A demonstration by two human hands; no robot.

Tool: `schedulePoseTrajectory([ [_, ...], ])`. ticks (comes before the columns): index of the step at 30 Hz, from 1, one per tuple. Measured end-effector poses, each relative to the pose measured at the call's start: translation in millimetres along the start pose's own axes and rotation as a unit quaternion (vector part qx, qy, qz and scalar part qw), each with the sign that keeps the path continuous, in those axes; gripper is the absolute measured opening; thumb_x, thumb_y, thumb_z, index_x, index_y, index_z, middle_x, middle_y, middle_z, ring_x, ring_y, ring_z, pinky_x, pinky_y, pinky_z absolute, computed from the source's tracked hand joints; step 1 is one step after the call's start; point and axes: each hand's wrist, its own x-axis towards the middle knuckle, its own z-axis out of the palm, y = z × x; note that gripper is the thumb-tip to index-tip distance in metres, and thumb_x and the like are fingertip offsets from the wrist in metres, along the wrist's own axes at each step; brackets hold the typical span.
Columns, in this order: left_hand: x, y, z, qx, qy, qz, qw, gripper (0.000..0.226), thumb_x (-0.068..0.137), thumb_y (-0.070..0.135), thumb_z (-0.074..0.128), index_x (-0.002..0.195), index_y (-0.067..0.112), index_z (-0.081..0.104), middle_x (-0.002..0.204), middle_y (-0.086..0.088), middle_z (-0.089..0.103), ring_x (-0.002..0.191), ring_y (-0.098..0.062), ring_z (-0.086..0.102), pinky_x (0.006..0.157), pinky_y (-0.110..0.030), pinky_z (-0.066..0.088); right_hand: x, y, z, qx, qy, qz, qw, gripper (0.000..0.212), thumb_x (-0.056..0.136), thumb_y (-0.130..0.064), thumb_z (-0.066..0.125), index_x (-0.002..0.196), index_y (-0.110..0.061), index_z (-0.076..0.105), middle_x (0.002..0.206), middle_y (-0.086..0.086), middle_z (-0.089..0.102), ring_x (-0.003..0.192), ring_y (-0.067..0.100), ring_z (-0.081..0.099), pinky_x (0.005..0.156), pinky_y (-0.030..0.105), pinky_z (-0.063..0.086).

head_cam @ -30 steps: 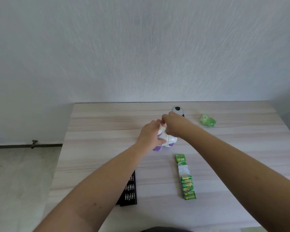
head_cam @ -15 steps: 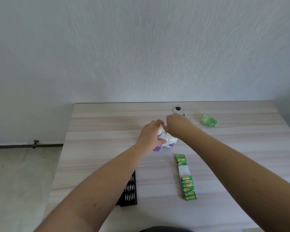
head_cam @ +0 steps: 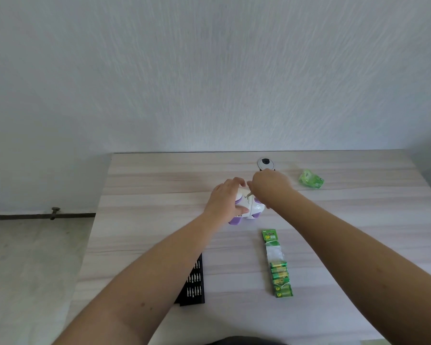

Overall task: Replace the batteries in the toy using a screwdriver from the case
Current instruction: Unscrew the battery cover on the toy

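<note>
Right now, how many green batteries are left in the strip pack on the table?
About 5, stacked in a row at the near end of the green-and-clear plastic battery strip pack on the pale wooden table; glare blurs the exact count.

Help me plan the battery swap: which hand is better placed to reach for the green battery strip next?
Probably the right hand: the battery strip lies on the table under the right forearm, and the left hand grips the toy. It would first have to set down the thin tool it seems to pinch.

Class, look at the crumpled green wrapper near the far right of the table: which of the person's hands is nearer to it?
The right hand. It is just left of the green wrapper, not touching it. The left hand grips the toy, farther left.
</note>
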Motion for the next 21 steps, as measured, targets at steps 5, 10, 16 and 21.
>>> schedulePoseTrajectory([
  [5,0.3,0.2,-0.4,0.002,0.003,0.002,1.000,0.066,0.067,0.025,0.083,0.122,0.021,0.049,0.122,-0.001,0.055,0.108,-0.022,0.052,0.094,-0.029,0.035,-0.4,-2.9,-5.6,0.019,-0.019,-0.017,0.999,0.012,0.090,-0.011,0.050,0.083,-0.009,0.059,0.087,0.007,0.058,0.067,0.022,0.053,0.056,0.026,0.040],
  [10,1.4,0.4,0.0,0.003,0.000,0.004,1.000,0.064,0.067,0.025,0.084,0.121,0.022,0.050,0.122,0.000,0.055,0.108,-0.021,0.053,0.093,-0.028,0.035,-3.4,-4.0,-4.3,0.018,-0.013,-0.041,0.999,0.029,0.086,-0.004,0.052,0.112,-0.012,0.062,0.111,0.008,0.060,0.094,0.027,0.063,0.073,0.031,0.049],
  [16,1.8,-0.6,1.3,0.011,-0.001,0.005,1.000,0.065,0.067,0.027,0.083,0.122,0.023,0.049,0.122,0.001,0.055,0.108,-0.021,0.053,0.092,-0.028,0.035,-4.8,-3.6,1.0,0.014,0.018,-0.060,0.998,0.030,0.087,0.000,0.049,0.112,-0.012,0.062,0.113,0.009,0.057,0.097,0.027,0.060,0.073,0.032,0.047],
  [21,2.0,-0.8,1.3,0.008,0.001,0.003,1.000,0.064,0.066,0.027,0.083,0.121,0.023,0.050,0.122,0.001,0.056,0.109,-0.020,0.053,0.093,-0.028,0.035,-6.5,-2.6,2.1,0.025,0.019,-0.067,0.997,0.030,0.088,-0.002,0.051,0.114,-0.013,0.062,0.116,0.009,0.056,0.102,0.028,0.059,0.082,0.035,0.050],
])
